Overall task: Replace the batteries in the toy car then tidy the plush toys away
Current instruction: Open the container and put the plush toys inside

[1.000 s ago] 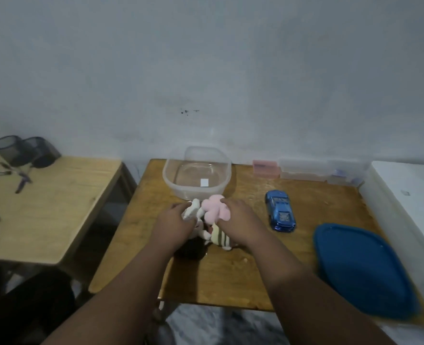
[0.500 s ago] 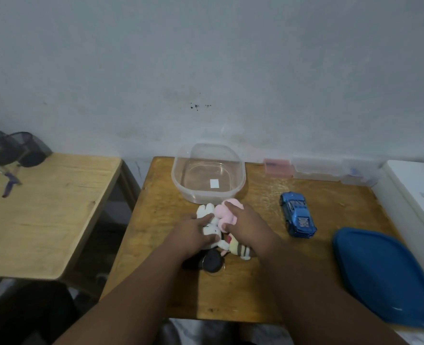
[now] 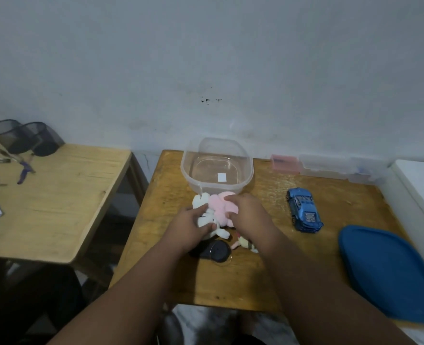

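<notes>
A bundle of small plush toys lies on the wooden table (image 3: 255,275) just in front of a clear plastic tub (image 3: 245,170). My left hand (image 3: 188,227) grips the white plush (image 3: 203,215) from the left. My right hand (image 3: 248,215) is closed over the pink plush (image 3: 218,207). A striped cream plush (image 3: 247,244) pokes out under my right wrist. A dark round plush (image 3: 217,250) lies below my left hand. The blue toy car (image 3: 304,210) stands to the right, apart from both hands.
A blue tub lid (image 3: 390,275) rests at the table's right front corner. Small pink and clear boxes (image 3: 284,163) line the back wall. A white appliance (image 3: 422,185) stands at the right. A second table (image 3: 51,200) to the left carries mesh pen cups (image 3: 24,139) and tools.
Both hands have gathered the plush toys tighter and shifted them slightly toward the tub. The view has drifted left, so the car and lid sit further right.
</notes>
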